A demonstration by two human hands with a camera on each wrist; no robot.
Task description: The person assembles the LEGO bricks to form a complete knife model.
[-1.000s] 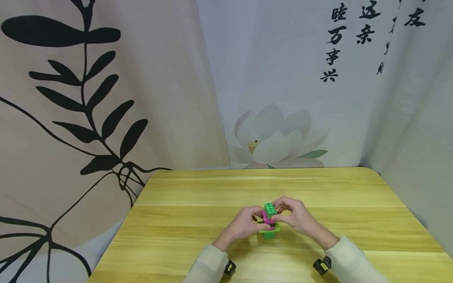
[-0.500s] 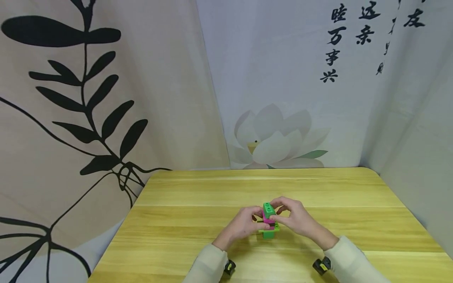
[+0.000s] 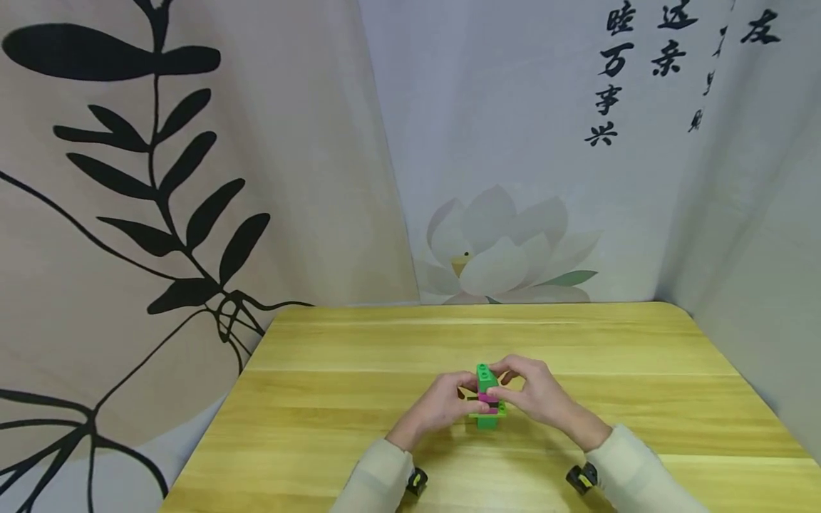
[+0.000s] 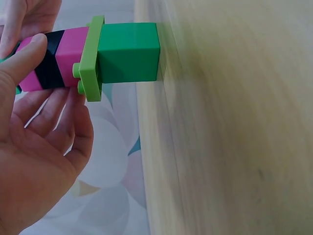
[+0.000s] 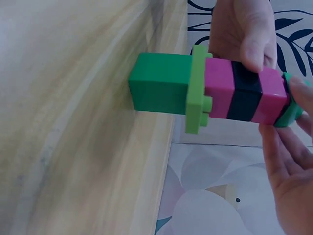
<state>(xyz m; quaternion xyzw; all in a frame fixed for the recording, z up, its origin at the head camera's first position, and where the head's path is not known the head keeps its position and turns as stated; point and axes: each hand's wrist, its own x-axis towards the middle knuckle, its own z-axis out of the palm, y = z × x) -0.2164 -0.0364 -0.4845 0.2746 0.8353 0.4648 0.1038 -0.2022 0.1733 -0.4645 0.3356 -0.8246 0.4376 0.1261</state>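
Note:
A stack of building blocks stands on the table between both hands. From the bottom up it has a green block (image 5: 161, 83), a lime plate (image 5: 195, 88), a pink block (image 5: 218, 88), a black block (image 5: 246, 95), a second pink block (image 5: 272, 98) and a green sloped brick (image 3: 485, 379) on top. The left hand (image 3: 445, 405) pinches the stack's middle, its thumb along the black block and upper pink one in the left wrist view. With thumb and fingers, the right hand (image 3: 537, 392) pinches the green sloped brick, partly covering it.
The wooden table (image 3: 321, 399) reaches back to a curtain (image 3: 308, 178) printed with leaves, a lotus and characters. A black wrist camera (image 3: 417, 482) sits at the left cuff, another black camera (image 3: 581, 478) at the right one.
The green sloped brick, turned askew on top a second ago, now sits straighter over the pink block. Both hands stay around the stack; the head view has shifted slightly.

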